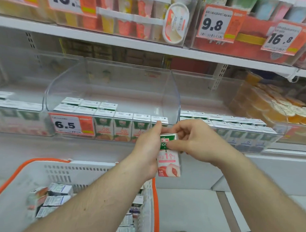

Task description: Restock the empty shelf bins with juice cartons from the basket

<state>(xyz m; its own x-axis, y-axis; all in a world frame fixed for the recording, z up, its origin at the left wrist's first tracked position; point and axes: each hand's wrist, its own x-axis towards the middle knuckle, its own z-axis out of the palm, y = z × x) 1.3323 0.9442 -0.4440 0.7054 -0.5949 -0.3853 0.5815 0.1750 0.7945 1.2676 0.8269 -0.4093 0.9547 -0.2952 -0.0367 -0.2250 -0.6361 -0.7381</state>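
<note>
The carton (169, 156) between my hands is white with a green band at the top and a pink peach picture low down. Just behind my hands, the cartons in the clear bin (113, 89) are green, white and orange, beside an orange and white price tag (71, 124). Below my left arm, the basket (87, 167) is white with an orange rim.
</note>
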